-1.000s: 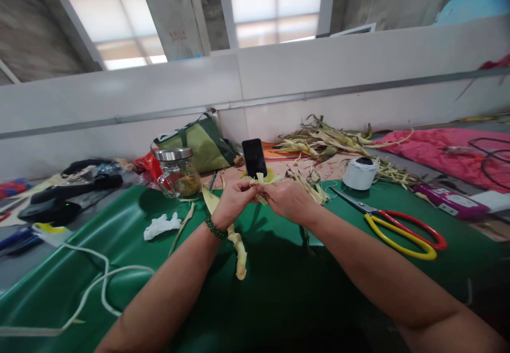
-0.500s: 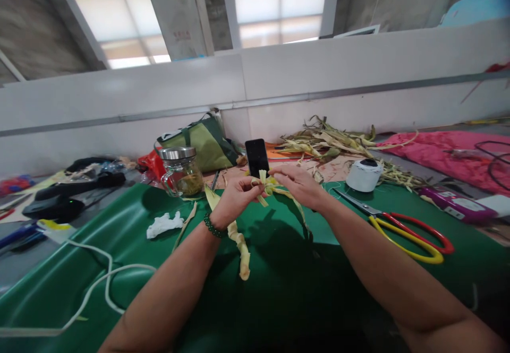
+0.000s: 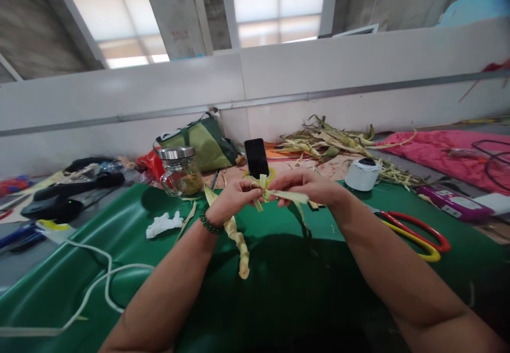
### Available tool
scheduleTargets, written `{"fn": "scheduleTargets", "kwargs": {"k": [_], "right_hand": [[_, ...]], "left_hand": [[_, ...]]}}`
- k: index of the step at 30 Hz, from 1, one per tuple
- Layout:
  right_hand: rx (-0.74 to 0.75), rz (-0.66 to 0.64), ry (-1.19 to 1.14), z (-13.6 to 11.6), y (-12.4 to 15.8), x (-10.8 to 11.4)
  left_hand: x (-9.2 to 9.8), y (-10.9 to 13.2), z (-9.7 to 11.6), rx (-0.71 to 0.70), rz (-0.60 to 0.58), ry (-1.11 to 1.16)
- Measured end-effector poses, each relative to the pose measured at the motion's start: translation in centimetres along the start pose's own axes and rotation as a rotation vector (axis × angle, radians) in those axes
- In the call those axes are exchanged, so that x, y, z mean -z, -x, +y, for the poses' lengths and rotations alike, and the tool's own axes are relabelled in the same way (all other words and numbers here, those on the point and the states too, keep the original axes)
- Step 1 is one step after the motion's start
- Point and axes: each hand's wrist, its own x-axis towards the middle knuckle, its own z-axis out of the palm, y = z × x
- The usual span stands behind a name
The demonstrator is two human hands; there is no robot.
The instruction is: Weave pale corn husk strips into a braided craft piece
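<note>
Pale yellow-green plant-leaf strips [image 3: 263, 181], crossed into a small knot-like bundle, are between my two hands above the green mat. My left hand [image 3: 236, 198], with a dark green bead bracelet [image 3: 210, 222] at its wrist, pinches the left side of the bundle. My right hand [image 3: 308, 184] is closed on the right side, fingers on a flat strip [image 3: 292, 196] that points right. A long, crinkled husk piece [image 3: 241, 247] hangs or lies below my left wrist; I cannot tell which. Another thin strip trails down beneath my right hand.
Scissors [image 3: 422, 236] with red and yellow handles lie right, near a white thread spool [image 3: 363, 174]. A phone [image 3: 257, 157] stands behind my hands. Left are a glass jar [image 3: 181, 175], crumpled white tissue [image 3: 164, 225] and a white cable [image 3: 107, 268]. Dried leaves [image 3: 330, 140] pile behind.
My right hand has turned and closed its fingers; a flat strip now shows pointing right from it. Its forearm now covers the scissor blades. My left hand keeps its pinch.
</note>
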Motion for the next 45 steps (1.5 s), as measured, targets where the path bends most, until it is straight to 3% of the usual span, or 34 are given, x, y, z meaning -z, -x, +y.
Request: {"fn": "scheduleTargets", "kwargs": {"k": [2, 7, 11, 14, 18, 28, 32, 36, 45], "right_hand": [[0.09, 0.039, 0.07, 0.2, -0.1, -0.2], [0.311, 0.278, 0.287, 1.0, -1.0, -1.4], [0.332, 0.399, 0.338, 1.6, -1.3, -2.7], [0.386, 0.496, 0.627, 2.1, -1.3, -3.0], [0.382, 0.429, 1.011, 2.4, -1.4, -2.8], [0.275, 0.324, 1.415, 2.0, -1.3, -3.3], [0.306, 0.224, 1.457, 1.8, -1.1, -3.3], [0.352, 0.133, 1.396, 1.9, -1.0, -2.9], [0.313, 0.1, 1.296, 1.5, -0.8, -2.5]], "left_hand": [[0.0, 0.0, 0.0, 0.011, -0.008, 0.014], [-0.2, 0.0, -0.2, 0.037, 0.008, -0.004], [-0.2, -0.1, -0.4, 0.055, 0.031, -0.03], [-0.2, -0.2, -0.6, 0.039, 0.071, -0.063], [-0.2, -0.4, -1.1, 0.001, 0.121, -0.11], [-1.1, -0.2, -1.1, -0.173, 0.307, -0.501], [-1.5, 0.2, -0.5, -0.141, 0.341, -0.603], [-1.5, 0.3, -0.2, -0.104, 0.292, -0.665], [-1.5, 0.3, -0.3, -0.131, 0.273, -0.847]]}}
